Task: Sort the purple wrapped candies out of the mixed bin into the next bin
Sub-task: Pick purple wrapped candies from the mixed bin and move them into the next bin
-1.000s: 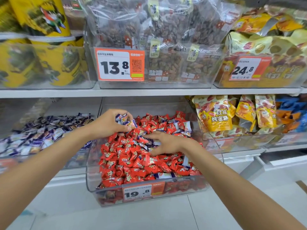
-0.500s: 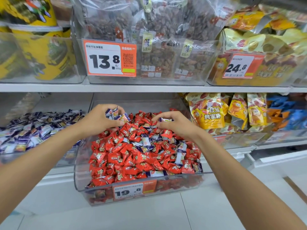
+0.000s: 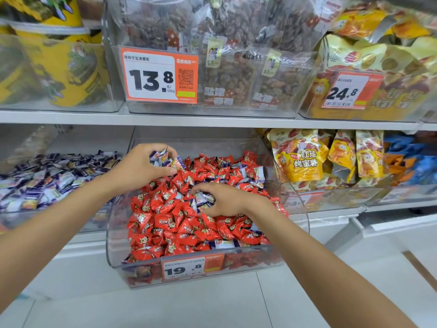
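A clear mixed bin (image 3: 113,235) on the lower shelf holds mostly red wrapped candies (image 3: 170,221) with purple-and-white ones scattered among them. My left hand (image 3: 139,169) hovers over the bin's back left corner and grips a bunch of purple wrapped candies (image 3: 163,158). My right hand (image 3: 227,200) reaches into the middle of the pile, its fingers curled round more purple candies (image 3: 202,200). Left of the mixed bin, the neighbouring bin (image 3: 14,217) is full of purple candies (image 3: 52,176).
A shelf board (image 3: 212,120) runs close above the bins, carrying bags of dried fruit and yellow tubs. Yellow snack bags (image 3: 300,157) fill the bin to the right. An orange price tag (image 3: 191,266) marks the mixed bin's front. White floor tiles lie below.
My right hand has moved from the back of the pile forward to its middle and closed on purple candies. My left hand keeps its bunch in nearly the same place.
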A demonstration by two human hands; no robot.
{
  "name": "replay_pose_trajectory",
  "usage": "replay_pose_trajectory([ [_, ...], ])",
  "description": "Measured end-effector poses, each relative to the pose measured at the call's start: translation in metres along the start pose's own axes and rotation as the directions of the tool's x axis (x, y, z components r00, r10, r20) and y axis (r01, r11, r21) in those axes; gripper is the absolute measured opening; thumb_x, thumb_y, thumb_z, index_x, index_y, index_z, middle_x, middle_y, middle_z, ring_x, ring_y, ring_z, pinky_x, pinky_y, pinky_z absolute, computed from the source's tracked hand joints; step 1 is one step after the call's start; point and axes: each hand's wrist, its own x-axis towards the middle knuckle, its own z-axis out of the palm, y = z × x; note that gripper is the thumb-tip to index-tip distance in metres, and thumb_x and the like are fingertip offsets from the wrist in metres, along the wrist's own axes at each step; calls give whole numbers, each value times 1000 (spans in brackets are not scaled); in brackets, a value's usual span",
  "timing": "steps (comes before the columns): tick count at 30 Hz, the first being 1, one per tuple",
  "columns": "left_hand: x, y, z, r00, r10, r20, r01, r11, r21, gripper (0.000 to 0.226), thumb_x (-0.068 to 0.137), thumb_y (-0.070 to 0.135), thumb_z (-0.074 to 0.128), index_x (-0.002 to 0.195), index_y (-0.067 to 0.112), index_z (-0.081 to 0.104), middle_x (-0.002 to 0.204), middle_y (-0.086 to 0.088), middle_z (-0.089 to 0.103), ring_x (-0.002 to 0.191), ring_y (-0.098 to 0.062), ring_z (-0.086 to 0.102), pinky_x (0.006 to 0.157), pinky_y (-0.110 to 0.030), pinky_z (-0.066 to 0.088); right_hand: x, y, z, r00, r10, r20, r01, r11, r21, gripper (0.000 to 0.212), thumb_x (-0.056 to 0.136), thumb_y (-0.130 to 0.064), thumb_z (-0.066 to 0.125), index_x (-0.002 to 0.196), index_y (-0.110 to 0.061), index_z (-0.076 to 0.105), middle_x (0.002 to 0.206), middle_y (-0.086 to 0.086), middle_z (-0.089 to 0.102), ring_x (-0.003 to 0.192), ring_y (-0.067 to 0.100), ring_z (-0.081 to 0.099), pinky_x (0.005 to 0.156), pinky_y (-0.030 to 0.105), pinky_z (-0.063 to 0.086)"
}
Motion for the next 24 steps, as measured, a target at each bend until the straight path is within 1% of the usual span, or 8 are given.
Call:
replay_pose_trajectory([
  [2, 1, 0, 0, 1000, -6, 0, 6, 1000, 7, 18, 80, 15, 77, 91, 23, 66, 98, -14, 68, 69, -22, 72, 76, -48, 59, 4, -3, 1, 999, -5, -54, 9, 997, 81, 30, 86, -10, 67, 111, -19, 54, 133, 4, 54, 67, 13, 53, 68, 32, 45],
  [6, 0, 0, -1, 1000, -21, 0, 21, 999, -25, 19, 79, 15, 78, 90, 24, 66, 98, -14, 69, 73, -25, 73, 80, -56, 56, -1, -3, -11, 972, -26, -232, 104, 937, 335, 20, 80, 0, 72, 82, -12, 56, 85, -6, 56, 63, -3, 50, 68, 20, 41],
  [11, -2, 3, 1, 1000, -11, -1, 11, 1000, -15, 18, 79, 15, 77, 89, 25, 65, 99, -14, 69, 69, -23, 73, 81, -56, 56, -20, 9, -28, 951, 101, -292, 103, 786, 609, 22, 89, -12, 70, 109, -19, 67, 80, -6, 62, 65, 14, 54, 50, 20, 44],
  [14, -2, 5, 1, 1000, -13, -4, 13, 1000, -8, 18, 80, 15, 77, 89, 25, 65, 99, -13, 69, 68, -23, 73, 79, -50, 56, -25, 12, -33, 941, 146, -306, 123, 695, 708, 21, 94, -12, 63, 115, -15, 66, 87, -8, 56, 59, 7, 52, 53, 19, 46],
  [18, -3, 7, 1, 1000, -19, 6, 19, 1000, -8, 19, 79, 16, 77, 90, 25, 65, 102, -9, 69, 67, -20, 73, 79, -49, 58, -25, 12, -39, 915, 137, -380, 94, 844, 529, 9, 97, -11, 57, 103, -13, 64, 101, -9, 59, 51, 7, 49, 50, 20, 43],
  [21, -3, 8, 1, 1000, -14, 4, 14, 1000, -3, 19, 80, 16, 77, 91, 26, 64, 107, -4, 68, 66, -19, 73, 78, -46, 58, -17, 7, -40, 929, 69, -362, 90, 910, 405, 11, 94, -13, 63, 104, -13, 65, 85, -5, 59, 55, 15, 47, 55, 23, 41],
  [22, -3, 8, 1, 1000, -10, 4, 10, 1000, -2, 19, 80, 16, 77, 90, 26, 65, 107, -3, 68, 66, -19, 73, 79, -47, 59, -13, 4, -38, 943, 34, -330, 93, 928, 361, 16, 91, -15, 67, 107, -14, 66, 87, -5, 60, 60, 11, 52, 62, 23, 44],
  [24, -3, 7, 0, 1000, -3, 8, 3, 1000, 4, 19, 80, 16, 77, 89, 27, 65, 104, -2, 69, 67, -18, 73, 79, -48, 59, -1, -1, -31, 978, -5, -207, 57, 968, 244, 39, 85, -22, 75, 121, -23, 64, 113, -2, 65, 96, 3, 61, 90, 27, 45],
])
